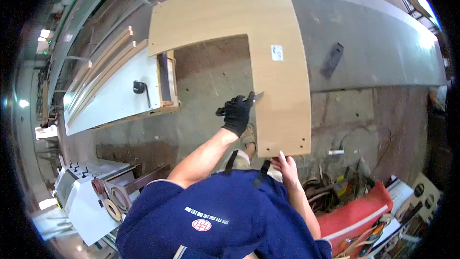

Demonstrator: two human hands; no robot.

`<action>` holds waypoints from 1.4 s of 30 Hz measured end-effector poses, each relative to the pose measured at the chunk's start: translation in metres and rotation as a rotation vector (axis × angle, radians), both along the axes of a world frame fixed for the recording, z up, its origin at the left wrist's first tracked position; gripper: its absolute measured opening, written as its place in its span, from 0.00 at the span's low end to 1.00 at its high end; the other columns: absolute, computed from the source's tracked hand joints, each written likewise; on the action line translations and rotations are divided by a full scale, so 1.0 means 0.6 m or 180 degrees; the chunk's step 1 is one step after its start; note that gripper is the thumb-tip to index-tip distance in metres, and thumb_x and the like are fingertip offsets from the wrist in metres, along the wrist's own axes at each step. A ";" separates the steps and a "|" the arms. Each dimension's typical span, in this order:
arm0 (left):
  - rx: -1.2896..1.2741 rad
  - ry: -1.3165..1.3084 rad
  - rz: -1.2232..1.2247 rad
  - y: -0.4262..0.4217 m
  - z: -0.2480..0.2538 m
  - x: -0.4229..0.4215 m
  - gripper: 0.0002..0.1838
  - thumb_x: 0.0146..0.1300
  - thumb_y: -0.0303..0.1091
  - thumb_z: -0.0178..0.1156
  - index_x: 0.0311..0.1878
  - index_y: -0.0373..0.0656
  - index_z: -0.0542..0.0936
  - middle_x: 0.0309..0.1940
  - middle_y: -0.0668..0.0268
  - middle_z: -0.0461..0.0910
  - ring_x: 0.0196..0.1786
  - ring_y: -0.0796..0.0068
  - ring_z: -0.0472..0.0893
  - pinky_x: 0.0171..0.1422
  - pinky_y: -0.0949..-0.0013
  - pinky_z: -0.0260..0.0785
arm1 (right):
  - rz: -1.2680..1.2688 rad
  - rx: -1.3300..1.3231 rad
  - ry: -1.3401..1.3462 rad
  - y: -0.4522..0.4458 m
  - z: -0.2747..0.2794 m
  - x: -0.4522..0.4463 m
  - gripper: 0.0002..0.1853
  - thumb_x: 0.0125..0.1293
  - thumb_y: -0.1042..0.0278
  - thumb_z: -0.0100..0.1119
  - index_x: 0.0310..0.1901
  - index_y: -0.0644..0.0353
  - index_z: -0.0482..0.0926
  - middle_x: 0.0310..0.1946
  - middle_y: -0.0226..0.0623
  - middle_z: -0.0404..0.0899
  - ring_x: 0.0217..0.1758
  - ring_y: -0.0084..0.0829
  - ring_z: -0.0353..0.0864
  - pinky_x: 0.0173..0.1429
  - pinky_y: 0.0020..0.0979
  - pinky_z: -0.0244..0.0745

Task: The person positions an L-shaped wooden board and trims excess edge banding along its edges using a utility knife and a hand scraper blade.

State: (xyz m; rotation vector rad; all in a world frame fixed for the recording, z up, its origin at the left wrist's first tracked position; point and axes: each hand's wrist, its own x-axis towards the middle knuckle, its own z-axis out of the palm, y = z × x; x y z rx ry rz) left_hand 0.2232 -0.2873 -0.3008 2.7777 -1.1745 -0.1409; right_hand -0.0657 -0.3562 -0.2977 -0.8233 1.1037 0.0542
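My left hand [236, 114], in a black glove, is closed around a knife [258, 96]. Its short metal blade points at the inner edge of an L-shaped wood-grain panel [282, 91]; the handle is mostly hidden by the glove. At the near end of that panel, my bare right hand [286, 167] grips the edge, thumb at the rim and fingers partly underneath. A white label [277, 52] is stuck on the panel, and small dark holes show near its corners.
To the left, a white board [115, 93] carries wooden strips [103, 74] and a black tape measure [139, 87]. Beyond the panel lies a grey surface [373, 43] with a dark object [332, 60]. A red bag-like item [357, 211] and tools crowd the lower right. Edge-banding rolls [117, 199] sit lower left.
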 end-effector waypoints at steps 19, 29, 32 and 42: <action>0.0101 -0.0152 0.0460 -0.138 0.003 0.180 0.24 0.64 0.30 0.52 0.64 0.54 0.75 0.35 0.60 0.78 0.37 0.59 0.80 0.39 0.52 0.69 | 0.2093 -0.3531 -0.0929 -0.325 0.079 0.328 0.15 0.66 0.68 0.63 0.51 0.65 0.76 0.49 0.49 0.81 0.52 0.47 0.80 0.57 0.41 0.74; -0.0016 -0.0154 0.0022 -0.127 0.043 0.194 0.21 0.66 0.32 0.56 0.62 0.49 0.78 0.33 0.55 0.81 0.34 0.56 0.82 0.35 0.54 0.73 | 0.2451 -0.4981 -0.1622 -0.304 0.031 0.531 0.26 0.62 0.67 0.62 0.62 0.62 0.73 0.65 0.44 0.73 0.70 0.42 0.68 0.73 0.45 0.61; -0.0484 -0.0316 -0.0006 -0.146 0.007 0.244 0.20 0.65 0.33 0.57 0.61 0.48 0.78 0.31 0.57 0.81 0.34 0.57 0.82 0.35 0.56 0.73 | 0.2782 -0.5358 -0.1713 -0.294 0.006 0.559 0.27 0.61 0.67 0.61 0.63 0.61 0.74 0.67 0.41 0.72 0.72 0.39 0.67 0.75 0.44 0.59; -0.1104 -0.0111 -0.0055 -0.145 0.004 0.283 0.12 0.64 0.32 0.60 0.49 0.41 0.82 0.34 0.56 0.83 0.33 0.56 0.83 0.34 0.57 0.74 | 0.2799 -0.5308 -0.1565 -0.292 0.015 0.597 0.24 0.64 0.67 0.58 0.62 0.63 0.75 0.66 0.44 0.72 0.73 0.40 0.67 0.76 0.45 0.58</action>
